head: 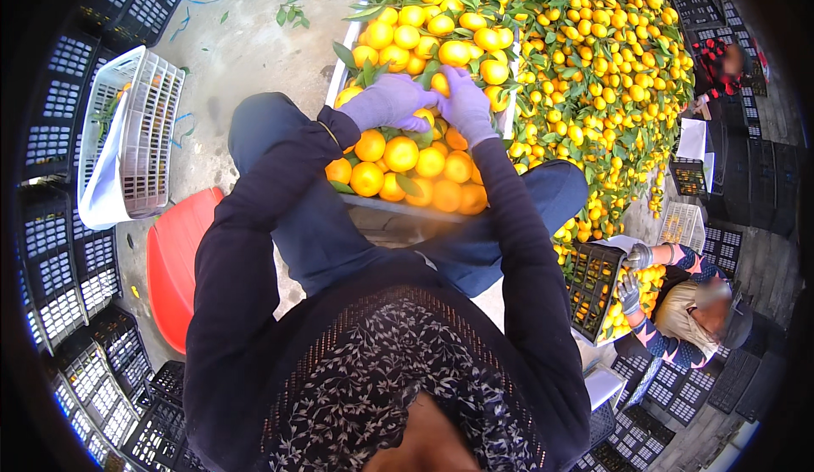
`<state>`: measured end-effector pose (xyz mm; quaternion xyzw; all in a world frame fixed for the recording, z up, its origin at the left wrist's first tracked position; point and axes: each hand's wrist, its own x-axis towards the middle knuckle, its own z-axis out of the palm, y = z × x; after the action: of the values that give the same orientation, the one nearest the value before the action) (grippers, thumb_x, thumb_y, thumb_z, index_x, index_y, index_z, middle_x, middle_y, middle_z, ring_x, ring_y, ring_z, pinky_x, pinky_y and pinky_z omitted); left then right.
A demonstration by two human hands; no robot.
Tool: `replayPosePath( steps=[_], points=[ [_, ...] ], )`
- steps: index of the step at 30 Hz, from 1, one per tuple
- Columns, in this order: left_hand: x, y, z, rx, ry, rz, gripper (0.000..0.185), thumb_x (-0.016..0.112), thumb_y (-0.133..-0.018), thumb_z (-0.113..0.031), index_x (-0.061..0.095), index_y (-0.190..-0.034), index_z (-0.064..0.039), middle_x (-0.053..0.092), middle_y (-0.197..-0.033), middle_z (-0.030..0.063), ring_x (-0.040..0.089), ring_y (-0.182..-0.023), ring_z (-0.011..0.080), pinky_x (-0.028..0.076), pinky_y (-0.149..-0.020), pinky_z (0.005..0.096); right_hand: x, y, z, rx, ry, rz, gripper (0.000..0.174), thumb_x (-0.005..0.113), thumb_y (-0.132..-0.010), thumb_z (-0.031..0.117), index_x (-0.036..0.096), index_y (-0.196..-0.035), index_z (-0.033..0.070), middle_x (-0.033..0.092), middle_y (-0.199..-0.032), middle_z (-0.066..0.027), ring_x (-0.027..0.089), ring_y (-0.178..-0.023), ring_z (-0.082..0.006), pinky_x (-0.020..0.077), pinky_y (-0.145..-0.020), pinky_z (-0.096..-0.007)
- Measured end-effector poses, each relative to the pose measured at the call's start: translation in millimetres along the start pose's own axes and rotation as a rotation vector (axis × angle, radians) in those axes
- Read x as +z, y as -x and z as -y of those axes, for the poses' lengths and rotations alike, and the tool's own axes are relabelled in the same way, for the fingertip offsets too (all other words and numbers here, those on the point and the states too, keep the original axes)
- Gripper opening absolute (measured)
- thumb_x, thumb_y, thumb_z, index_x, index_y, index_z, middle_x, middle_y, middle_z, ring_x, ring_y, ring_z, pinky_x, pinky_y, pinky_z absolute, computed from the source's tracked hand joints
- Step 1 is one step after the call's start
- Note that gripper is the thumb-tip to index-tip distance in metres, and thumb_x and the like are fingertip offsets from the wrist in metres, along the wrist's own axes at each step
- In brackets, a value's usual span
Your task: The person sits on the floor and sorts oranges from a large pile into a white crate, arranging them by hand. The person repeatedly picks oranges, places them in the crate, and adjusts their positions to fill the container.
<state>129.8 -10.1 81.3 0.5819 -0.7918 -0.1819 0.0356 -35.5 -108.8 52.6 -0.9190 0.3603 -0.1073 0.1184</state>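
A crate [332, 90] heaped with orange citrus fruit and green leaves stands before me, between my knees. My left hand [391, 100], in a lilac knit glove, reaches over the fruit from the left, its fingertips meeting those of my right hand. My right hand [467, 103], gloved alike, rests over the middle of the crate, its fingers around an orange citrus fruit [440, 83]. Whether my left fingers grip anything is hidden. Larger loose fruit [401, 153] lies on the near side of the crate, just below both hands.
A large leafy heap of citrus [591, 59] spreads at the right. A co-worker's gloved hands [629, 294] are at a black crate [594, 288] of fruit at lower right; another person sits farther off. At left are a white basket [149, 135], a red plastic seat [181, 262] and stacked black crates [51, 135].
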Motion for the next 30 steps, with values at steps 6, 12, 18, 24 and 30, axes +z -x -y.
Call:
replayPosePath(
  steps=[6, 12, 18, 24, 30],
  points=[
    [-1, -11, 1, -0.015, -0.024, 0.103, 0.042, 0.070, -0.083, -0.045, 0.066, -0.112, -0.015, 0.071, -0.097, 0.0139, 0.067, -0.093, 0.0367, 0.053, -0.080, 0.0499, -41, 59, -31, 0.128, -0.409, -0.110, 0.052, 0.076, -0.088, 0.032, 0.059, -0.133, 0.011, 0.064, -0.123, -0.0172, 0.068, -0.103, -0.0343, 0.0556, -0.089, -0.0429],
    [4, -15, -1, 0.062, 0.046, 0.029, 0.043, 0.072, -0.082, -0.045, 0.068, -0.111, -0.014, 0.072, -0.095, 0.0130, 0.070, -0.089, 0.0374, 0.055, -0.077, 0.0495, 5, 83, -28, 0.349, -0.872, 0.083, 0.054, 0.074, -0.093, 0.027, 0.056, -0.133, -0.003, 0.067, -0.118, -0.0151, 0.067, -0.098, -0.0199, 0.0545, -0.087, -0.0319],
    [9, -19, 4, 0.058, 0.090, 0.117, 0.048, 0.071, -0.082, -0.038, 0.065, -0.123, -0.013, 0.070, -0.104, 0.0154, 0.067, -0.096, 0.0354, 0.053, -0.083, 0.0484, 26, 84, -34, 0.287, -0.465, 0.163, 0.044, 0.062, -0.098, 0.035, 0.059, -0.132, 0.008, 0.070, -0.112, -0.0220, 0.067, -0.107, -0.0387, 0.0523, -0.092, -0.0447],
    [24, -18, -15, 0.021, 0.065, 0.063, 0.061, 0.070, -0.083, -0.056, 0.061, -0.126, -0.013, 0.069, -0.107, 0.0155, 0.067, -0.100, 0.0359, 0.053, -0.083, 0.0479, 55, 86, -38, 0.308, -0.890, 0.063, 0.037, 0.059, -0.100, 0.032, 0.058, -0.127, 0.006, 0.071, -0.112, -0.0206, 0.067, -0.106, -0.0392, 0.0522, -0.089, -0.0449],
    [42, -23, -40, -0.141, -0.012, -0.021, 0.056, 0.066, -0.083, -0.062, 0.066, -0.109, -0.013, 0.071, -0.101, 0.0102, 0.068, -0.098, 0.0334, 0.053, -0.083, 0.0472, 15, 83, -35, 0.203, -0.530, 0.062, 0.030, 0.056, -0.099, 0.020, 0.061, -0.126, 0.010, 0.072, -0.108, -0.0155, 0.068, -0.101, -0.0319, 0.0540, -0.088, -0.0420]
  ],
)
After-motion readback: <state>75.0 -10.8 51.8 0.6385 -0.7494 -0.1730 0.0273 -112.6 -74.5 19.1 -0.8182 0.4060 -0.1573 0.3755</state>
